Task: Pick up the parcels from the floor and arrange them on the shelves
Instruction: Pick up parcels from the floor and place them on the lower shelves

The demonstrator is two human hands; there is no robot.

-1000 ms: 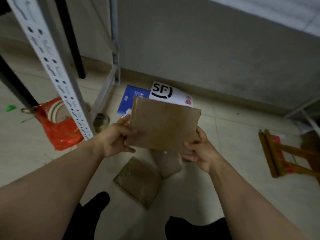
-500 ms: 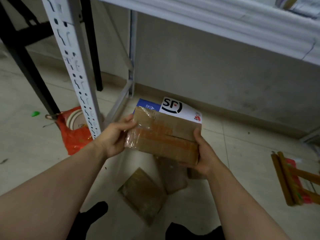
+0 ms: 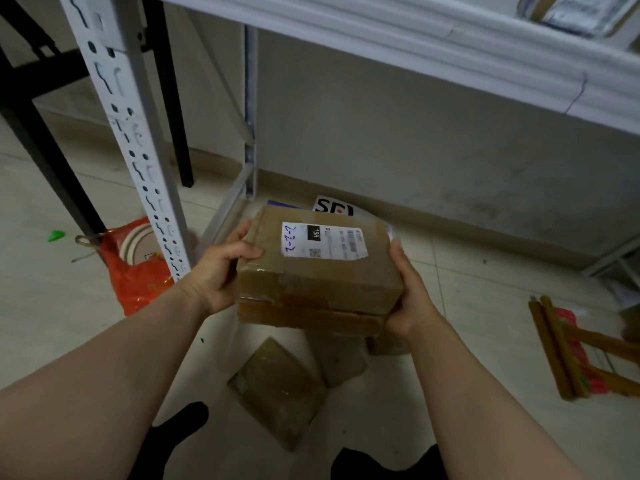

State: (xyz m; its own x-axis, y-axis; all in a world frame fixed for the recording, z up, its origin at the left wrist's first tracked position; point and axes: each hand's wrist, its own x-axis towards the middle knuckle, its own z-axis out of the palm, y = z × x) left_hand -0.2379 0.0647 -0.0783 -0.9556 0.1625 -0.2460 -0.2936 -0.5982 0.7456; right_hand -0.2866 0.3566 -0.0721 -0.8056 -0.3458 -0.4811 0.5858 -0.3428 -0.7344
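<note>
Head view: gripping cardboard parcel (image 3: 318, 271) at opposite ends with left hand (image 3: 221, 271) and right hand (image 3: 412, 296), label facing up, over flat parcel (image 3: 277, 389) lying on floor.

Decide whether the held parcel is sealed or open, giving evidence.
Sealed. The parcel, held between left hand and right hand, has flat taped flaps; its label is intact.
</note>
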